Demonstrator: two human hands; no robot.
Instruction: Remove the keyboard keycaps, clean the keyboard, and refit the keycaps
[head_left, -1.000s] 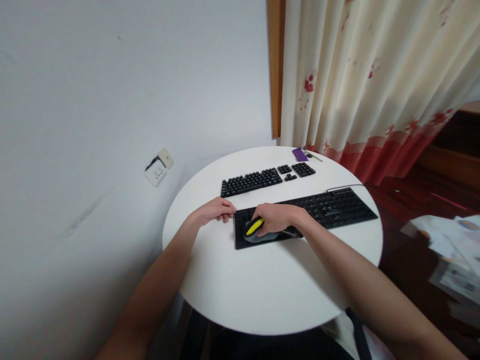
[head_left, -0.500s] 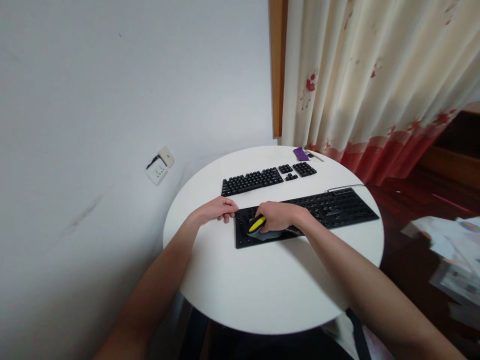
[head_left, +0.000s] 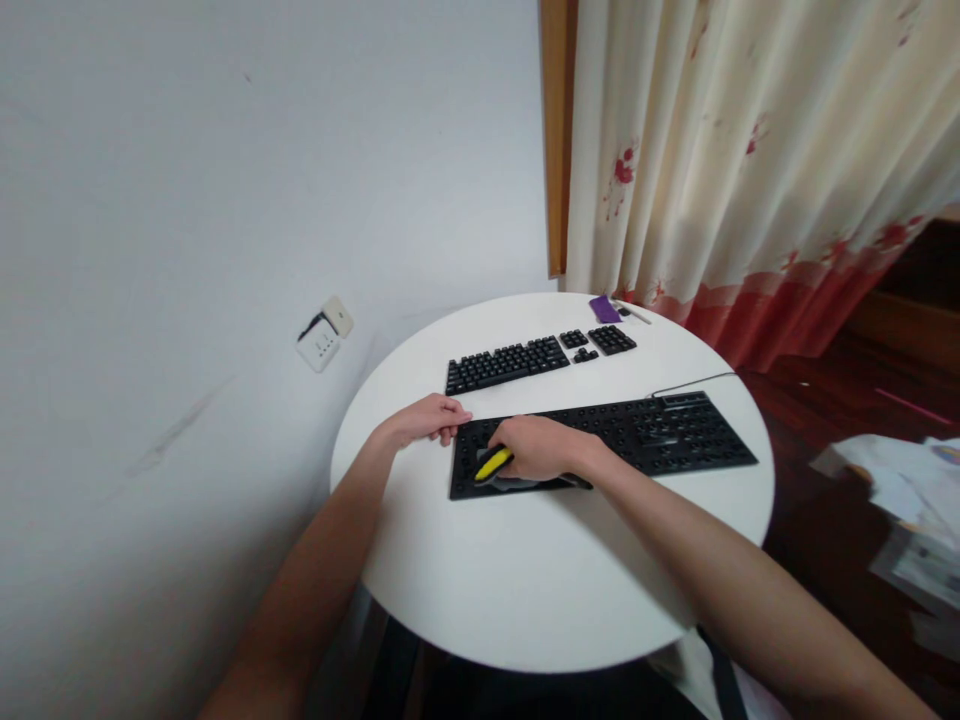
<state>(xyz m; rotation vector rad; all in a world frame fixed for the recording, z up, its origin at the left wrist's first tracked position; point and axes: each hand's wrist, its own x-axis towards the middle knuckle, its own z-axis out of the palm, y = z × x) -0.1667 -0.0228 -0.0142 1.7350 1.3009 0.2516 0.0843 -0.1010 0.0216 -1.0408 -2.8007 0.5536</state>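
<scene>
A black keyboard base (head_left: 622, 428), its keycaps off, lies across the middle of the white round table (head_left: 450, 590). At its far left corner rests my left hand (head_left: 435, 418), fingers curled together and the fingertips on the corner. My right hand (head_left: 536, 447) is closed around a yellow-and-black brush-like tool (head_left: 493, 464), pressed low over the left end of the base. Under that hand a greyish part of the tool shows, but its working end is mostly hidden. Behind the base, the removed black keycaps (head_left: 510, 366) stand in keyboard order, grouped in blocks.
A purple packet (head_left: 604, 309) and a pale thin stick (head_left: 634, 313) lie at the table's far edge. A cable (head_left: 694, 382) runs off the base to the right. Wall sockets (head_left: 319, 345) are at left, a curtain (head_left: 712, 180) behind, white papers (head_left: 900, 480) at right.
My right hand has moved a little left with the brush-like tool. The left end of the keyboard base has shifted slightly left, while my left hand stays near its corner.
</scene>
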